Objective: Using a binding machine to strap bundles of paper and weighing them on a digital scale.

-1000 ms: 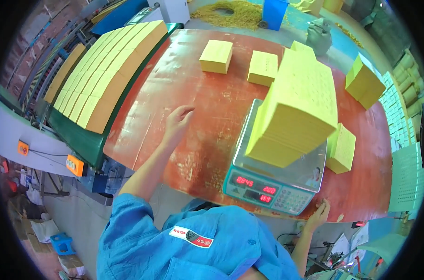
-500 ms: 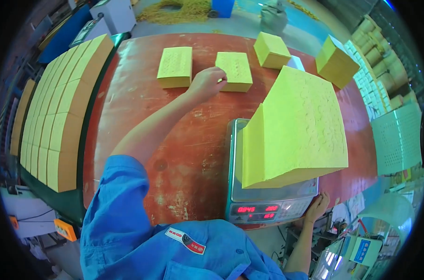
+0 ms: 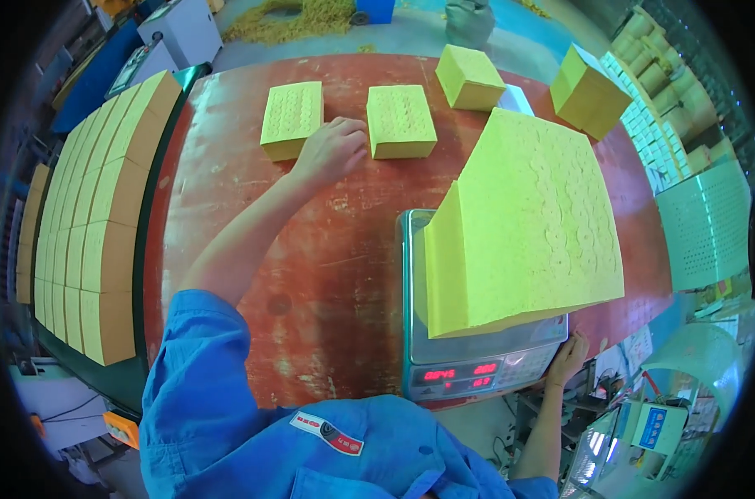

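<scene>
My left hand (image 3: 334, 151) is over the red table, its fingers curled, at the near right corner of a yellow paper stack (image 3: 292, 115) with a punched pattern on top. Its fingertips are partly hidden, so anything in them cannot be made out. A similar stack (image 3: 401, 116) lies just right of that hand. My right hand (image 3: 570, 358) rests at the table's near edge beside the scale, fingers loosely bent and holding nothing visible. On the digital scale (image 3: 494, 353), with its red display lit, stands a tall yellow paper block (image 3: 535, 224), a thinner slab (image 3: 444, 266) against its left side.
Two more yellow blocks (image 3: 470, 79) (image 3: 589, 96) stand at the table's far right. Rows of stacked blocks (image 3: 103, 200) line a dark green surface on the left. A perforated panel (image 3: 703, 237) and a small machine (image 3: 653, 428) are off the right side.
My left hand has moved left and slightly nearer, from the right stack to the left one. My right hand stays by the scale. The view has shifted a little.
</scene>
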